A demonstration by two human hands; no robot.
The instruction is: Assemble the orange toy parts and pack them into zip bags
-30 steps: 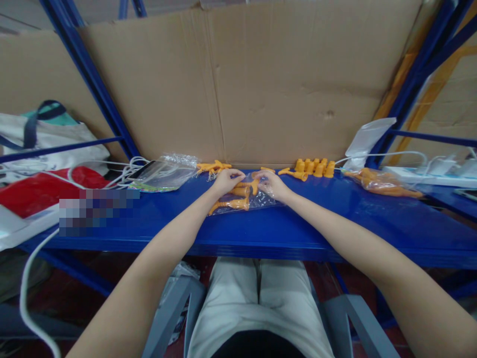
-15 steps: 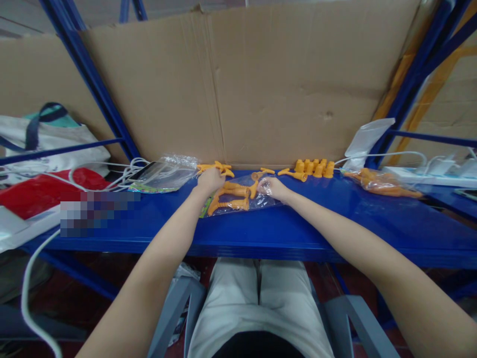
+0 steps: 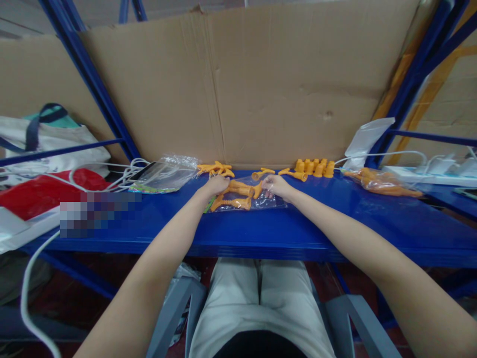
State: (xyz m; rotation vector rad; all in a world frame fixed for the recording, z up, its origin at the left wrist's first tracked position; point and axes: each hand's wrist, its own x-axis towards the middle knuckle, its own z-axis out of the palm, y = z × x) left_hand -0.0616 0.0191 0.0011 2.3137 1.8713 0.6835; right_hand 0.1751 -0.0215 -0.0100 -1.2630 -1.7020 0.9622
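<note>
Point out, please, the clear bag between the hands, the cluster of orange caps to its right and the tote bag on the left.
clear bag (image 3: 270, 201): head view, on its transparent right corner.
orange caps (image 3: 315, 168): head view, on the middle of the cluster.
tote bag (image 3: 63, 134): head view, on its white cloth side.

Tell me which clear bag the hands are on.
The middle bag, touched by left hand and right hand; the left bag and right bag lie apart, untouched.
</note>
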